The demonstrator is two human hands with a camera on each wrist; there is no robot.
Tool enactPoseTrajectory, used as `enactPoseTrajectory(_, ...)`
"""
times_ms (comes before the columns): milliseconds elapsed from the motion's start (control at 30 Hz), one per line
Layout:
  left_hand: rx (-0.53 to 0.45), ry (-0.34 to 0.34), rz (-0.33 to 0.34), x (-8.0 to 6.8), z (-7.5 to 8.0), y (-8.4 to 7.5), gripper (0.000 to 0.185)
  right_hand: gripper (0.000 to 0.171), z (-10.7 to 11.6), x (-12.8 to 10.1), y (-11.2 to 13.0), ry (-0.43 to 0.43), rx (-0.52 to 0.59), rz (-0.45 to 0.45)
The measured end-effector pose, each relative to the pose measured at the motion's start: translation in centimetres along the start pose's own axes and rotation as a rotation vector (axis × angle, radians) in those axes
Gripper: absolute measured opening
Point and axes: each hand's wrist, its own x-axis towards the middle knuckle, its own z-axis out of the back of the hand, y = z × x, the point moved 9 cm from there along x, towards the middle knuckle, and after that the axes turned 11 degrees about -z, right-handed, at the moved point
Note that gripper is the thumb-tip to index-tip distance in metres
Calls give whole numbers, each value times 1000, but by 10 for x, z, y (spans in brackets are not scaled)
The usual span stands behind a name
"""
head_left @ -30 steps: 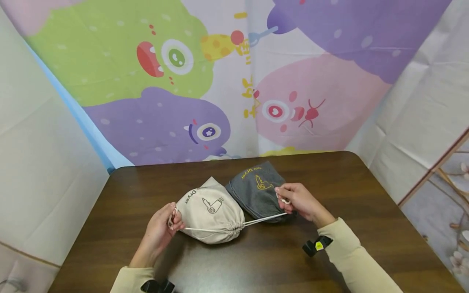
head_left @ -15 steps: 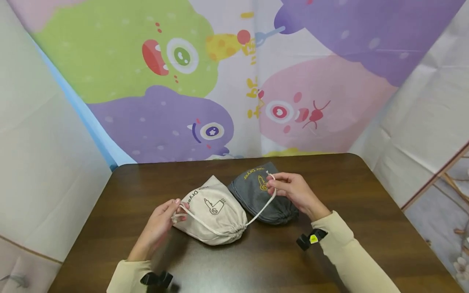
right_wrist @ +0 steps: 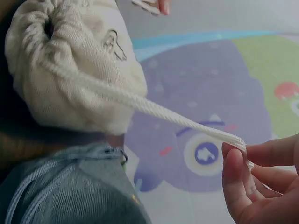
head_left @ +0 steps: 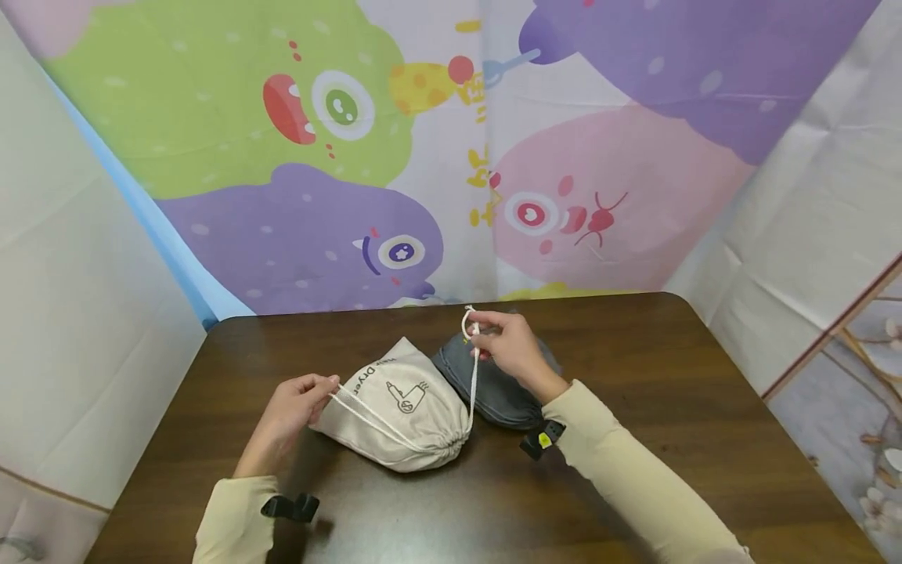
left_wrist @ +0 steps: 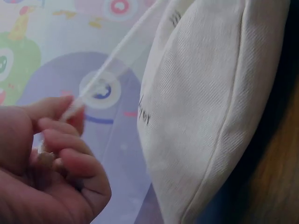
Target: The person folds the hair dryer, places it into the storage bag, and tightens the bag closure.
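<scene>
A cream drawstring bag, printed with a hair dryer and lettering, lies on the table with its gathered mouth toward the near right. My left hand pinches one side of its white cord, which runs taut across the bag's front. In the left wrist view the fingers of the left hand are curled round that cord. Raised above a dark grey bag, my right hand pinches the other side of the cord. The right wrist view shows this white cord stretched from the puckered opening to thumb and fingers.
The grey drawstring bag rests against the cream one, partly hidden by the right hand and forearm. Both are on a brown wooden table. Behind its far edge hangs a cartoon-printed backdrop, with pale cloth on both sides.
The right hand has moved left and slightly up with its cord, now covering much of the grey bag. The left hand has shifted a little left, and its cord strands are straighter.
</scene>
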Motion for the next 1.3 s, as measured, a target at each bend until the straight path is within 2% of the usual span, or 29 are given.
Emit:
enactPoseTrajectory(133, 77, -19, -30, 7, 9, -1, 32, 39, -21, 9, 13, 10, -147, 52)
enactPoseTrajectory(267, 69, -45, -21, 11, 14, 2, 35, 36, -43, 16, 19, 40, -271, 74)
enactPoseTrajectory(533, 99, -60, 21, 14, 17, 18, 35, 36, -82, 22, 19, 64, -549, 137)
enactPoseTrajectory(700, 115, -58, 24, 15, 16, 22, 36, 44, -100, 21, 8, 132, -692, 107)
enactPoseTrajectory(833, 122, -52, 48, 13, 14, 30, 35, 50, -106, 13, -4, 207, -751, 71)
enactPoseTrajectory(933, 130, -49, 55, 11, 13, 34, 35, 50, -104, 8, -6, 236, -745, 55)
enactPoseTrajectory(1200, 195, -11, 32, 11, 11, 32, 36, 46, -94, 5, -5, 240, -755, 65)
enactPoseTrajectory(1300, 236, -16, 26, 10, 10, 31, 38, 43, -89, 6, -5, 234, -739, 77)
